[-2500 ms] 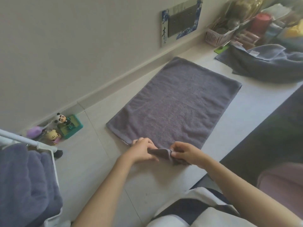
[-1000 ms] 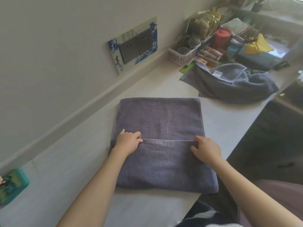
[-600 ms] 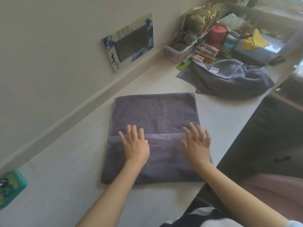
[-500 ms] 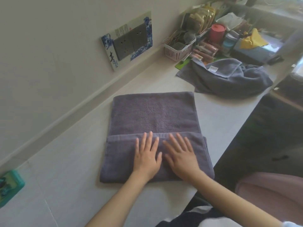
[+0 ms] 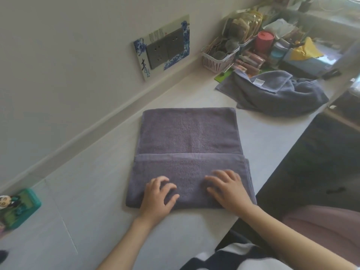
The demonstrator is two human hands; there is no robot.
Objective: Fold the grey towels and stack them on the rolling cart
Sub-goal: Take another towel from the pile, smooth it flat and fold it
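A grey towel (image 5: 187,133) lies on the white counter (image 5: 87,191), its near third folded up over the middle, with the folded edge running across at mid-towel. My left hand (image 5: 157,195) and my right hand (image 5: 228,190) rest side by side on the folded flap near its front edge. Their fingers are bent, with the tips pressing on the cloth. Neither hand pinches the cloth. A second grey towel (image 5: 278,94) lies crumpled at the far right of the counter. The rolling cart is out of view.
A wall with a socket panel (image 5: 165,47) runs along the counter's left side. A pink basket (image 5: 218,61) and cluttered small items stand at the far end. A green toy box (image 5: 17,207) sits at the left. The counter's edge drops off on the right.
The near end of the towel was folded up over the middle and smoothed with flat hands. Both hands have since slid back toward the front edge and their fingers have bent.
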